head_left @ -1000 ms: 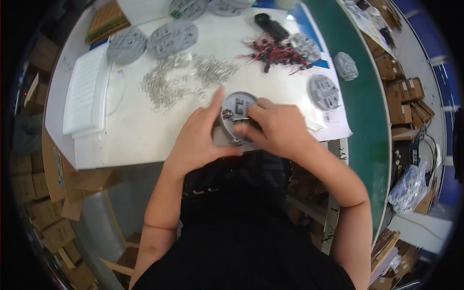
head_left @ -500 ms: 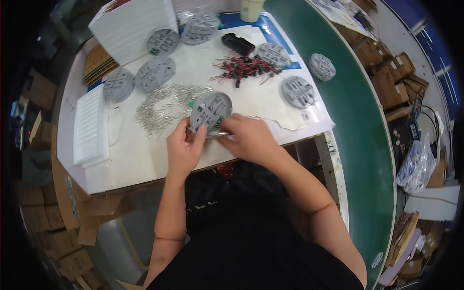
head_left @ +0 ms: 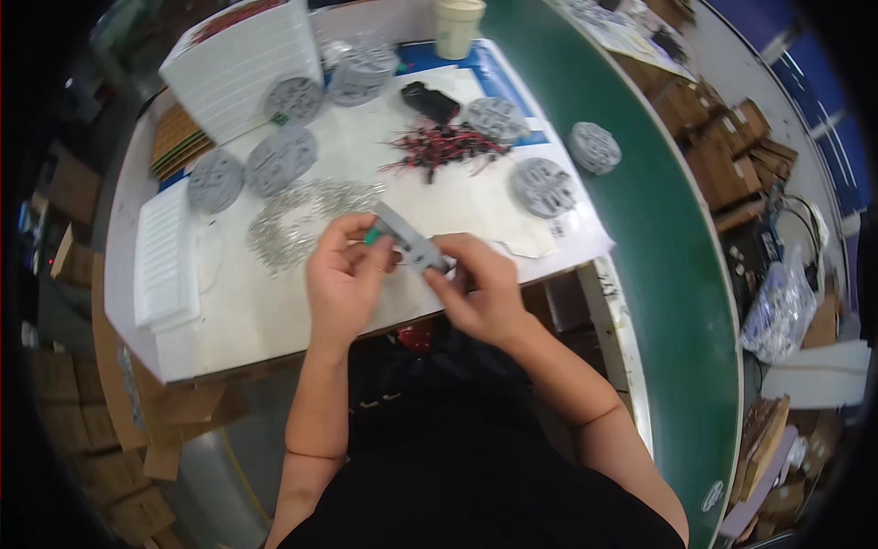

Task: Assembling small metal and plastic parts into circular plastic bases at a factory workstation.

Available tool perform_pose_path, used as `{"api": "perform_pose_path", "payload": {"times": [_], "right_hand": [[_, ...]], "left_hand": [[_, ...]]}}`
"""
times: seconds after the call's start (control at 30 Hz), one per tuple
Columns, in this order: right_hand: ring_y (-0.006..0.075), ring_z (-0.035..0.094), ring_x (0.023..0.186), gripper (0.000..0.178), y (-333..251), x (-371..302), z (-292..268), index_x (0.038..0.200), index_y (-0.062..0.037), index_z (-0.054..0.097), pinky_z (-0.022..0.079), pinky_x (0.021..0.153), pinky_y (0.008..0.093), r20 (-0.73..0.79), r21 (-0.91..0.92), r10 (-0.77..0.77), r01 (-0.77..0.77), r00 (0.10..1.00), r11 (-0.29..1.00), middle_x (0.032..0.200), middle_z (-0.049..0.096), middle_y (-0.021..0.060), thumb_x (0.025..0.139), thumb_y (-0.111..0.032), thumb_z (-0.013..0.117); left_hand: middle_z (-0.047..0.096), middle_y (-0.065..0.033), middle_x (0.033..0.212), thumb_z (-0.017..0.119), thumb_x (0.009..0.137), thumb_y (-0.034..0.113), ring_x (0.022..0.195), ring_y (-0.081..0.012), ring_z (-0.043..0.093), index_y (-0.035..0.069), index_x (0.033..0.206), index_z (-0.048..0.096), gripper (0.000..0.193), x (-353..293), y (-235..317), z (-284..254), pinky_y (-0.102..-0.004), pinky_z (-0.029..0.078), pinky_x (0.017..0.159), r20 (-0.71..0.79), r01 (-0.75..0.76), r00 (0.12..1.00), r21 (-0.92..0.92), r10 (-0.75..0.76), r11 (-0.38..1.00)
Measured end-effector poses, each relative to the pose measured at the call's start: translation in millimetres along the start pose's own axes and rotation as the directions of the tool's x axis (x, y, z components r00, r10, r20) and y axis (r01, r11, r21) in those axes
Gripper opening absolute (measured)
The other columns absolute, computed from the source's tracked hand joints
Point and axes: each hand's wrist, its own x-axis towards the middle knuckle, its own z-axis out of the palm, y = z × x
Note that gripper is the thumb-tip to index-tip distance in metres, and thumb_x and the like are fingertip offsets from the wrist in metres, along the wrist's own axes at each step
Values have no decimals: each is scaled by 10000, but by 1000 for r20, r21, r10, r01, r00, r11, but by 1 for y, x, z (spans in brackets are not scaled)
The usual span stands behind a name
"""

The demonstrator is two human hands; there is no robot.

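A round grey plastic disc [head_left: 410, 242] is turned almost edge-on above the table's near edge. My right hand [head_left: 482, 288] grips its right end between thumb and fingers. At the other end my left hand [head_left: 343, 279] has its fingers closed at the rim, beside a small green piece [head_left: 371, 235]. What lies under the left fingertips is partly hidden. Just beyond my left hand spreads a pile of thin silvery metal pins [head_left: 293, 215]. Farther back lies a heap of small black parts with red wires [head_left: 444, 146].
More grey discs stand about, some stacked: a left one [head_left: 216, 180], a right one [head_left: 543, 188], and one on the green surface [head_left: 594, 147]. White foam trays [head_left: 166, 256] lie at left, a tall white stack [head_left: 240, 69] behind. A cup [head_left: 456, 29] stands at the back.
The disc has turned from face-up toward me to nearly edge-on. My right hand has moved from its lower edge to grip its right end. The whole view has shifted slightly.
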Motion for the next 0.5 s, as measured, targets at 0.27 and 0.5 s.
{"api": "perform_pose_path", "payload": {"times": [0.27, 0.5], "right_hand": [[153, 660, 721, 323, 45, 26, -102, 1038, -42, 649, 517, 626, 299, -483, -436, -67, -173, 873, 883, 845, 685, 36, 827, -109, 886], [298, 727, 992, 537, 255, -63, -476, 1093, 78, 730, 567, 890, 413, -842, -133, 469, -946, 265, 295, 1010, 745, 216, 896, -418, 783]], "left_hand": [[686, -36, 944, 670, 1019, 16, 799, -97, 633, 10, 1274, 751, 268, 15, 5, 25, -240, 523, 741, 74, -94, 994, 237, 78, 967], [676, -62, 828, 742, 967, 60, 763, -113, 628, -12, 1139, 790, 192, 3, -42, -41, -262, 490, 698, 25, -93, 995, 475, 92, 875]]}}
